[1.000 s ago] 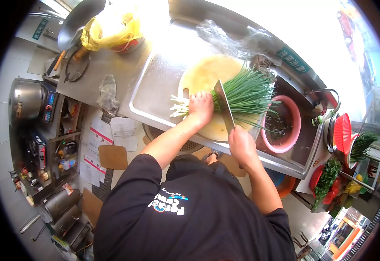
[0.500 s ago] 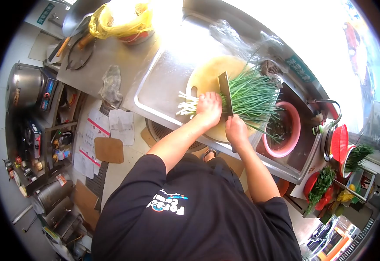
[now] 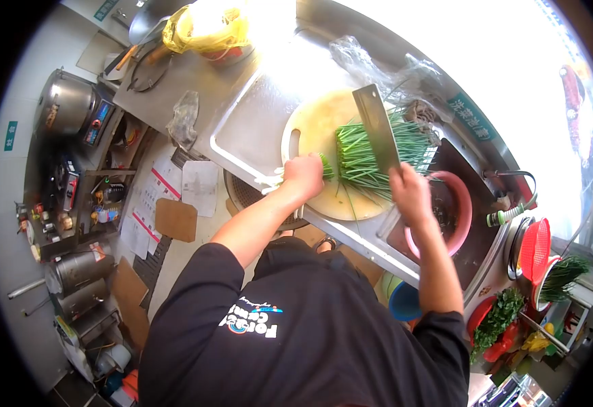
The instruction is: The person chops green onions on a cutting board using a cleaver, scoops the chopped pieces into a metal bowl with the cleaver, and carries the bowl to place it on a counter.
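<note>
My left hand [image 3: 302, 179] is closed around the bundled white ends of scallions [image 3: 270, 182], at the left edge of a round cutting board [image 3: 317, 115]. A short cut green section sticks out past its thumb side. My right hand [image 3: 412, 195] grips the handle of a cleaver [image 3: 376, 129], whose broad blade is tilted above the green tops. Those scallion greens [image 3: 359, 154] lie in a pile on the board with an even cut edge facing my left hand. A gap of bare board separates the two parts.
A pink basin [image 3: 465, 210] sits in the sink to the right, near a tap hose [image 3: 503, 217]. Clear plastic bags [image 3: 354, 55] lie behind the board. A bucket with a yellow bag [image 3: 205, 30] stands back left. Red baskets [image 3: 535, 247] and leafy greens [image 3: 507, 315] are far right.
The cleaver has lifted and moved right, away from my left hand. My left hand has drawn left with the white ends, now separate from the greens.
</note>
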Available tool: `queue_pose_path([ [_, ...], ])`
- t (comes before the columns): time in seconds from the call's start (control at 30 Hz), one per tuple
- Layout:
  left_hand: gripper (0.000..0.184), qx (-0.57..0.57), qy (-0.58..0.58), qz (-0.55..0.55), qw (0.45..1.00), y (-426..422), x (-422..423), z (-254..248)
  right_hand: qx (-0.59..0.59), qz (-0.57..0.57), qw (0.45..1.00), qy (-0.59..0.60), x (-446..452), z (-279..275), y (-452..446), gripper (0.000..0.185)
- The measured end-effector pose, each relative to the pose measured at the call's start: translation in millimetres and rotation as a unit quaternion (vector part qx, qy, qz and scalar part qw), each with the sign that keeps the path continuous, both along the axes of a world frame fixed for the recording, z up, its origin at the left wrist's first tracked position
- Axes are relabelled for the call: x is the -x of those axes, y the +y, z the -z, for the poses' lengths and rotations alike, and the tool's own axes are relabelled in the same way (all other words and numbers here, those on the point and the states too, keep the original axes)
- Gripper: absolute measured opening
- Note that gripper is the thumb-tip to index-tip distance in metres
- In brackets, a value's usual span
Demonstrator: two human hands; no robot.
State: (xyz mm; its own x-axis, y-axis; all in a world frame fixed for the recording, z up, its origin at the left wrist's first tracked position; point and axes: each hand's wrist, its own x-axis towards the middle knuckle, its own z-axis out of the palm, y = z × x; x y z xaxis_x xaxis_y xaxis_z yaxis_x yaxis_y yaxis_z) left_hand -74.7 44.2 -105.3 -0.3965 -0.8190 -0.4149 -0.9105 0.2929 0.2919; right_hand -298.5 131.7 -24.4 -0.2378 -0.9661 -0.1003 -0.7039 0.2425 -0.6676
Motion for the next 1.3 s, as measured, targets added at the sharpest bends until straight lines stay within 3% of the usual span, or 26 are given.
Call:
queue_pose_path([
  [0.03,0.036,-0.06,0.006,-0.054,0.997,5,1,-3,0.058,-0.066,0.991,0.105,22,2,-11,0.016],
  [0.17,0.039,-0.095,-0.007,-0.126,0.987,29,9,-6,-0.042,-0.232,0.888,0.394,59,-28,-77,0.008],
  [0.27,0.05,-0.069,0.055,-0.244,0.966,52,19,7,-0.016,-0.339,0.795,0.503,62,-23,-114,0.009],
  [0.43,0.036,-0.114,0.139,-0.338,0.924,69,41,9,-0.066,-0.382,0.744,0.544,71,-33,-138,0.01],
  [0.53,0.018,-0.194,0.407,-0.431,0.782,79,59,38,-0.129,-0.404,0.73,0.536,86,-46,-132,0.012],
  [0.57,0.018,-0.194,0.411,-0.43,0.78,80,68,51,-0.164,-0.404,0.74,0.513,91,-49,-128,0.013],
  [0.63,0.017,-0.211,0.535,-0.523,0.629,79,83,41,-0.243,-0.386,0.775,0.438,93,-57,-118,0.019],
  [0.67,0.019,-0.212,0.567,-0.54,0.585,78,88,39,-0.242,-0.384,0.793,0.407,98,-54,-113,0.02],
  [0.7,0.019,-0.214,0.568,-0.538,0.585,75,92,38,-0.24,-0.381,0.81,0.374,98,-56,-107,0.022],
  [0.73,0.021,-0.224,0.592,-0.557,0.538,70,95,36,-0.243,-0.379,0.81,0.375,98,-60,-103,0.022],
  [0.77,0.023,-0.233,0.615,-0.573,0.49,64,97,35,-0.302,-0.353,0.834,0.298,99,-66,-99,0.024],
  [0.83,0.024,-0.211,0.645,-0.549,0.488,46,96,34,-0.37,-0.316,0.855,0.179,102,-64,-86,0.03],
  [0.93,0.025,-0.291,0.647,-0.493,0.504,11,74,23,-0.395,-0.225,0.889,0.054,99,-53,-55,0.029],
  [0.97,0.023,-0.299,0.61,-0.471,0.563,-5,63,23,-0.391,-0.186,0.901,0.004,93,-50,-44,0.028],
  [1.07,0.025,-0.384,0.527,-0.386,0.653,-58,40,24,-0.406,-0.007,0.883,-0.236,57,-37,-13,0.025],
  [1.13,0.028,-0.418,0.44,-0.326,0.725,-89,32,17,-0.383,0.031,0.875,-0.293,34,-30,-6,0.023],
  [1.17,0.036,-0.424,0.421,-0.268,0.755,-97,29,6,-0.368,0.044,0.871,-0.324,25,-27,-3,0.023],
  [1.23,0.075,-0.333,0.475,-0.081,0.81,-99,28,3,-0.341,0.066,0.862,-0.37,10,-12,0,0.022],
  [1.3,0.117,-0.162,0.296,-0.147,0.93,-81,32,8,-0.33,0.081,0.854,-0.394,2,-11,-1,0.022],
])
